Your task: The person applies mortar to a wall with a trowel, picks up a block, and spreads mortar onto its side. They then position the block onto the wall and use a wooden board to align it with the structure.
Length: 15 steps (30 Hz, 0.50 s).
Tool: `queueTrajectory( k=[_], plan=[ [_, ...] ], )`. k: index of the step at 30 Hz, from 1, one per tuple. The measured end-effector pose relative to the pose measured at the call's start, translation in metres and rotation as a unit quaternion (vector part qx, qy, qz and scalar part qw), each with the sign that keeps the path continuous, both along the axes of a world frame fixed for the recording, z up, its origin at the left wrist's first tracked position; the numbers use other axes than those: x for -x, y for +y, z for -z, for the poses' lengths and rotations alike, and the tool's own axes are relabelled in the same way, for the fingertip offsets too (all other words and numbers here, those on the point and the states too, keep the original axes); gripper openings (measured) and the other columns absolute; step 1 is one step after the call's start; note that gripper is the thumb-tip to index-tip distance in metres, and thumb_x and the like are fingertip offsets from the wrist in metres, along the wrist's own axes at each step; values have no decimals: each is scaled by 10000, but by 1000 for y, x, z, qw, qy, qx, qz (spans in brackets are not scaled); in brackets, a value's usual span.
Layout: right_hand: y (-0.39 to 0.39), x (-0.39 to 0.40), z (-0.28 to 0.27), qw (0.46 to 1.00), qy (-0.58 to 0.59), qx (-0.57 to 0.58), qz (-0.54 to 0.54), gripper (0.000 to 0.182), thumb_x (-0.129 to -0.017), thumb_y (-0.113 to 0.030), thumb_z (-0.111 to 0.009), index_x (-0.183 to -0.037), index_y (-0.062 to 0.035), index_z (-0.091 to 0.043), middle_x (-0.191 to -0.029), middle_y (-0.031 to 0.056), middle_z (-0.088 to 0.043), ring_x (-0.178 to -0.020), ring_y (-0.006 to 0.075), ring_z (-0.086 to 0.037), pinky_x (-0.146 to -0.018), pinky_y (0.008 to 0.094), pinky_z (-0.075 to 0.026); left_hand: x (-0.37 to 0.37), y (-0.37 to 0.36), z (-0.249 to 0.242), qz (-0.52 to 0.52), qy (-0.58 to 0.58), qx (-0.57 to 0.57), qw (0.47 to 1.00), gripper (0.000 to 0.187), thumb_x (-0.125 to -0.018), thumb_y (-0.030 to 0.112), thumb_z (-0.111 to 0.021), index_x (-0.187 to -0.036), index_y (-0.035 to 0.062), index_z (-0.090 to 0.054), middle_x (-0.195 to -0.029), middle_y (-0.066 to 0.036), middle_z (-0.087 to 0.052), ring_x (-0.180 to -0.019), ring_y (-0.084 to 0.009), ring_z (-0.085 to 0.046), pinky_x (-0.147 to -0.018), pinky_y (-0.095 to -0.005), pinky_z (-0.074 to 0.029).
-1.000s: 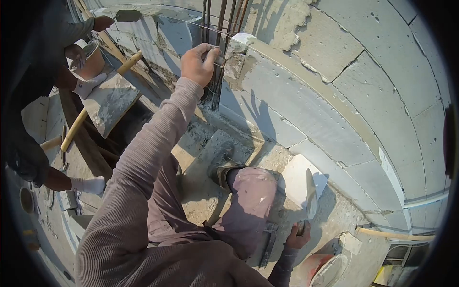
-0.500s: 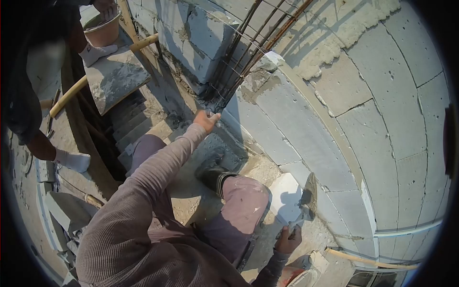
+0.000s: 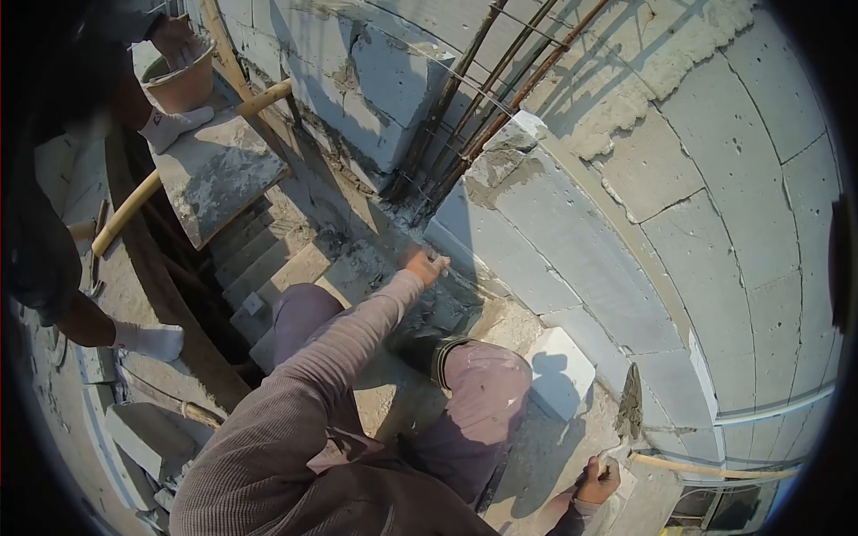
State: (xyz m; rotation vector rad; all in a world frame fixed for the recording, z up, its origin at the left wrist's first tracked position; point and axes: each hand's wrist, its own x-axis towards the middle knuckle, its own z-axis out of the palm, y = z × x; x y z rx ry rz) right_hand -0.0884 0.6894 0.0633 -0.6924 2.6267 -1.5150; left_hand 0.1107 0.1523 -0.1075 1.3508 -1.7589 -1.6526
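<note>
My right hand (image 3: 597, 481) is closed round the handle of a trowel (image 3: 631, 402), whose blade is coated with grey mortar and points up along the block wall. My left hand (image 3: 425, 267) reaches forward with its fingers curled together, close to the base of the wall; anything between them is too small to make out. Beyond it, several steel rebars (image 3: 487, 98) rise from the corner between light grey blocks (image 3: 527, 232). A loose white block (image 3: 561, 373) sits beside my right knee, at the foot of the wall.
At the upper left another person stands with a hand in an orange bucket (image 3: 183, 87), a foot on a board (image 3: 219, 174). Below it is a dark stair opening (image 3: 192, 277). Bamboo poles (image 3: 125, 214) and broken block pieces (image 3: 147, 438) lie on the left.
My left hand has moved back from the rebar base towards me. My right hand and the trowel have swung to the right and down, away from the white block. The view has shifted slightly.
</note>
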Motion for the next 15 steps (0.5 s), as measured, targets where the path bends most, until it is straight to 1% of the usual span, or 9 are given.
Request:
queueTrajectory(
  k=[1,2,3,4,6,10,12,13,15],
  plan=[
    [39,11,12,999,44,3,-18,210,-910,-129,-729,-812,-58,-558,-623,-16,-519,-514,79,-462,-478,244,-378,4,-2,11,-2,-8,10,1000,360,-946,351,-697,-989,-5,-723,-983,-142,-751,-879,-259,-711,-818,-380,-535],
    [67,22,24,996,87,5,-35,210,-924,-146,-718,-817,-60,-559,-622,-22,-514,-528,74,-462,-484,239,-371,14,-6,38,-50,-66,58,995,385,-919,384,-720,-869,3,-736,-877,-164,-739,-802,-268,-713,-769,-389,-548],
    [66,29,30,996,79,15,-36,210,-924,-146,-718,-817,-60,-559,-622,-22,-514,-528,74,-462,-484,239,-371,16,-6,53,-98,-124,106,982,431,-893,418,-742,-750,12,-750,-771,-187,-726,-725,-278,-715,-721,-398,-561],
    [69,40,41,997,60,29,-33,213,-926,-155,-713,-817,-61,-557,-618,-19,-512,-521,78,-462,-476,244,-368,11,-2,50,-101,-131,115,979,431,-893,418,-742,-750,12,-750,-771,-187,-726,-725,-278,-715,-721,-398,-561],
    [65,59,58,998,24,57,-26,218,-930,-173,-703,-817,-61,-554,-611,-14,-506,-506,86,-462,-460,252,-362,1,6,44,-49,-219,134,965,350,-945,356,-670,-1035,23,-730,-994,-197,-742,-906,-346,-716,-832,-441,-545],
    [33,92,82,993,-47,106,-14,234,-938,-208,-683,-816,-63,-546,-595,-3,-494,-475,102,-462,-427,270,-351,-26,7,46,7,-226,114,968,428,-916,397,-685,-1123,23,-708,-1102,-204,-722,-1034,-361,-693,-895,-458,-543],
    [18,104,86,990,-81,119,-3,244,-942,-226,-673,-815,-64,-543,-588,3,-489,-460,110,-462,-411,278,-345,-36,9,58,53,-224,83,969,492,-897,424,-695,-1182,23,-693,-1175,-209,-708,-1120,-371,-677,-937,-470,-542],
    [11,109,86,988,-97,123,6,249,-944,-235,-668,-815,-64,-541,-584,6,-486,-453,114,-462,-403,283,-342,-35,4,81,57,-230,84,968,492,-897,424,-695,-1182,23,-693,-1175,-209,-708,-1120,-371,-677,-937,-470,-542],
    [0,117,89,982,-129,131,31,260,-948,-253,-658,-814,-65,-538,-576,11,-480,-438,122,-463,-386,291,-336,-36,-6,119,29,-369,95,924,516,-878,432,-721,-1196,26,-694,-1259,-185,-688,-1188,-356,-655,-993,-446,-538]
  ],
)
